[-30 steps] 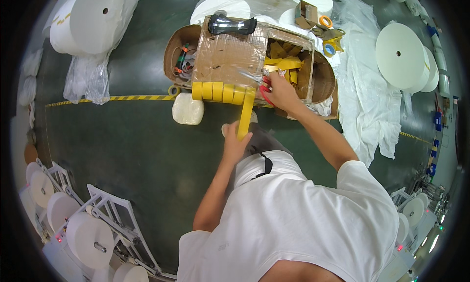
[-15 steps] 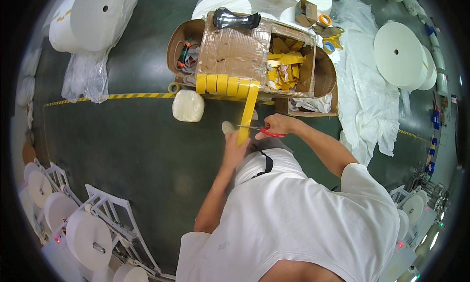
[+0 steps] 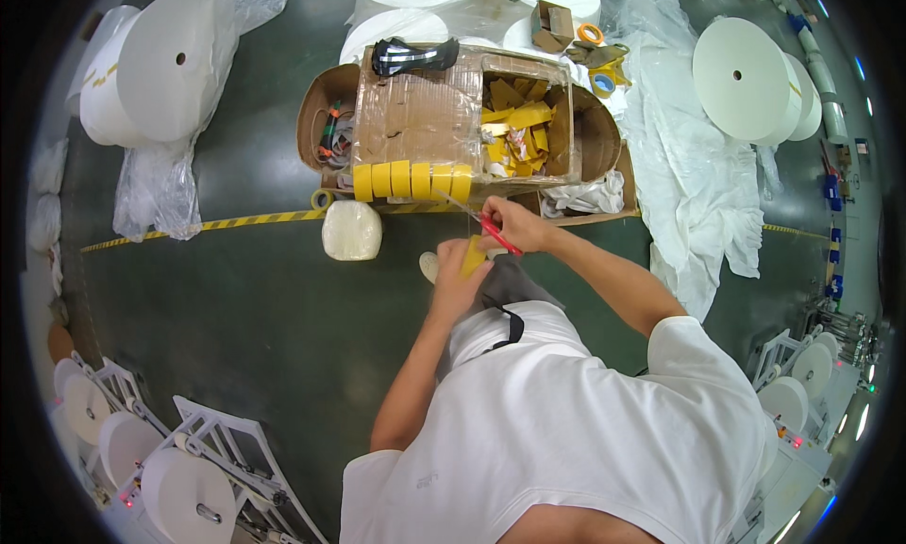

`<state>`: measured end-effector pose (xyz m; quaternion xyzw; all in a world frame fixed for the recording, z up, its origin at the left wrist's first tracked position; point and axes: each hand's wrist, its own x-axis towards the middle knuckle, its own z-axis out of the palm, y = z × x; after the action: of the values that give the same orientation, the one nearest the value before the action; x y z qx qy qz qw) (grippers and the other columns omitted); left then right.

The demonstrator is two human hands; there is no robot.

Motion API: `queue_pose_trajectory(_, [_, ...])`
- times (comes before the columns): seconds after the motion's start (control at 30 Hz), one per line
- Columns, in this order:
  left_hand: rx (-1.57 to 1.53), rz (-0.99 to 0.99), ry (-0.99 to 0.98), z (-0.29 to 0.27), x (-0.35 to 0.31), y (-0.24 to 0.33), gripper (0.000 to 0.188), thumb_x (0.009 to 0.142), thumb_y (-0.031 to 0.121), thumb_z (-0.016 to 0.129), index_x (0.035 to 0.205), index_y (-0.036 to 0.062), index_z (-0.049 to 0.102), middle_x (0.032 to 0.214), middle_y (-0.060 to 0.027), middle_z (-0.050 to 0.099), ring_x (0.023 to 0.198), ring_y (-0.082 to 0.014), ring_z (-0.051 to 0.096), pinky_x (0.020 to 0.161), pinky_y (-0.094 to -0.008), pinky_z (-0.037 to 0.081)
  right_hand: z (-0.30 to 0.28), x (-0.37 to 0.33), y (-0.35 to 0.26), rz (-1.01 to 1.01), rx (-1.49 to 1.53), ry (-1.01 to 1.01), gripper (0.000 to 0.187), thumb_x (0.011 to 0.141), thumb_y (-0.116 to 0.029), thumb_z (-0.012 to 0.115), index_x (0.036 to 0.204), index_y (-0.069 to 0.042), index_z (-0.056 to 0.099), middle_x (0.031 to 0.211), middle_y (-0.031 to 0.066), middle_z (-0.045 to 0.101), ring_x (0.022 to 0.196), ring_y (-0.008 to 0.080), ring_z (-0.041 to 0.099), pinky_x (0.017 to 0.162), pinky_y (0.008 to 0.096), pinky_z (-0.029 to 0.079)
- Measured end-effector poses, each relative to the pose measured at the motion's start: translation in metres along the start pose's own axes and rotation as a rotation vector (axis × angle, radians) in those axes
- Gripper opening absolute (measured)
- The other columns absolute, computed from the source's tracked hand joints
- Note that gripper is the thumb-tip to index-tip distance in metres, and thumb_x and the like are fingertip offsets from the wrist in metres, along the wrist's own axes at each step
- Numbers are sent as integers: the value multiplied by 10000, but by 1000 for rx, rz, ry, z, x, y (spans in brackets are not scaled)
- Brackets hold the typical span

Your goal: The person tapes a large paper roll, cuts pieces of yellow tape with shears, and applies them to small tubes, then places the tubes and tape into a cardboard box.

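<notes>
My left hand [image 3: 457,282] is closed around yellow tape [image 3: 474,256], whose short end sticks up from the fingers; whether a roll sits inside the grip is hidden. Just right of and above it, my right hand [image 3: 515,227] holds red-handled scissors [image 3: 497,234], blades pointing up and left toward the box. Several short yellow tape strips [image 3: 400,180] hang side by side from the near edge of a cardboard box [image 3: 415,119]. The tape in my left hand stands apart from those strips.
The box's right compartment holds yellow scraps [image 3: 517,133]. A black object [image 3: 413,57] lies on the box top. Left of it are a cream wrapped bundle [image 3: 351,231] and a tape roll [image 3: 322,200]. White sheeting [image 3: 703,185] drapes at right; large white rolls [image 3: 168,63] stand around.
The long yellow strip between the box edge and my left hand is cut through. Its upper piece stays on the box; the scissors have moved up toward the box edge and tilted.
</notes>
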<state>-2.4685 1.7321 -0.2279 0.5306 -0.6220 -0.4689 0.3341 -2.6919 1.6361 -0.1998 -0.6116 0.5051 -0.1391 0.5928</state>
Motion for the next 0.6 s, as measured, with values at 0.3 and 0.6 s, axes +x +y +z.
queue_pose_trajectory(0.3, [-15,-165,202,49,46,-14,688,946,271,892,1478,9,543,1418,-247,531,1308,-442,583,1116,-488,505,-85,87,-2,-114,-458,306,601,842,-343,961,1152,24,601,999,268,751,960,441,756,834,509,575])
queue_pose_trajectory(0.6, [8,-279,179,41,-24,-16,587,978,255,871,1443,24,596,1333,-208,585,1251,-377,616,1080,-458,523,-110,10,-5,80,-388,190,813,897,-671,861,1178,41,586,1054,279,735,965,410,732,859,494,568])
